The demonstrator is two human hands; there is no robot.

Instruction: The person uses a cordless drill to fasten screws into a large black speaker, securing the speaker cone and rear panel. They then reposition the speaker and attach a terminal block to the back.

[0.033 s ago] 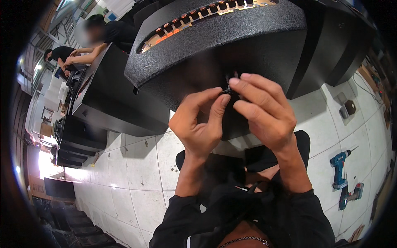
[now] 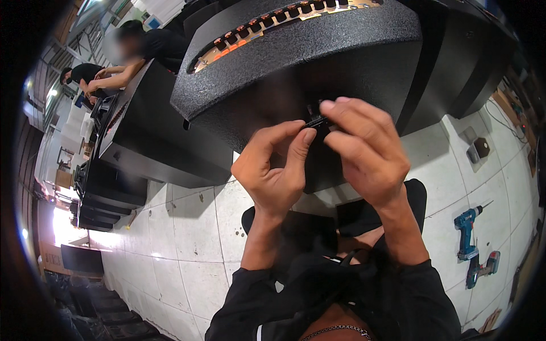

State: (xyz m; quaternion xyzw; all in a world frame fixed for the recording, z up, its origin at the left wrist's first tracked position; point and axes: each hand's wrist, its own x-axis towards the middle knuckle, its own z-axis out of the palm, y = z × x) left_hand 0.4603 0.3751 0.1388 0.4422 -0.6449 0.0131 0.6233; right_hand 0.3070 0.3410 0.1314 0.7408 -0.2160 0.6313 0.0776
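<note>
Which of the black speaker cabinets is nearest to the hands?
The big textured black cabinet right before the person, its top opening ringed with orange parts. Both hands, left hand and right hand, pinch a small black part against it; the other cabinets stand farther left.

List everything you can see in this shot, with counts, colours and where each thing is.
small part: one, black, pinched between both hands' fingertips
big cabinet: one, black textured, top centre, right behind the hands
other cabinets: several, black, in a row on the left
drills: two, teal, on the floor at right
floor: white tiles, lower left and right
co-workers: two, dark shirts, upper left, bent over cabinets
left hand: centre, fingers on the part
right hand: centre right, fingers on the part
</note>
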